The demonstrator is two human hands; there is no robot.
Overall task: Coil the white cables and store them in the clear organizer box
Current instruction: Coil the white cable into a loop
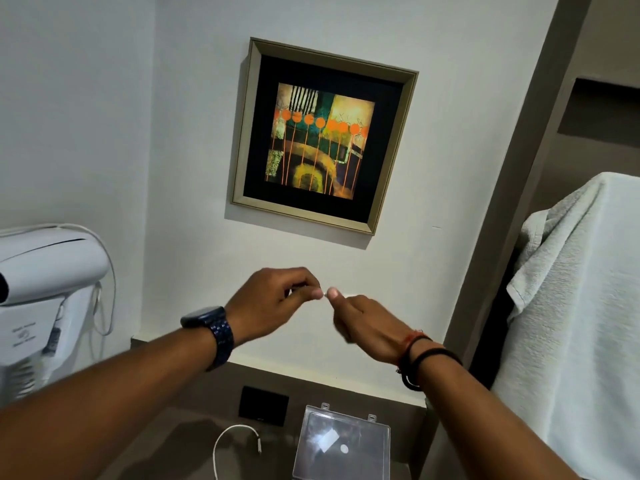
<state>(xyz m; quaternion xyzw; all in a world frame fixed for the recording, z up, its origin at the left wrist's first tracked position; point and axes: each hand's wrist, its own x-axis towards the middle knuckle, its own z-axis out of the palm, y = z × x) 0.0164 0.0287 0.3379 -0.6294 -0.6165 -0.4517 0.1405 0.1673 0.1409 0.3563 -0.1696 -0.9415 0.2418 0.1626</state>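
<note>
Two hands meet in front of me, above the clear organizer box. My left hand pinches something small and white in its fingers; my right hand closes on it too, probably a cable end, though I can't tell. Left of the box, a white cable arcs on the bench, plug end toward the box. Coiling looks barely begun; next I'd wind loops.
</note>
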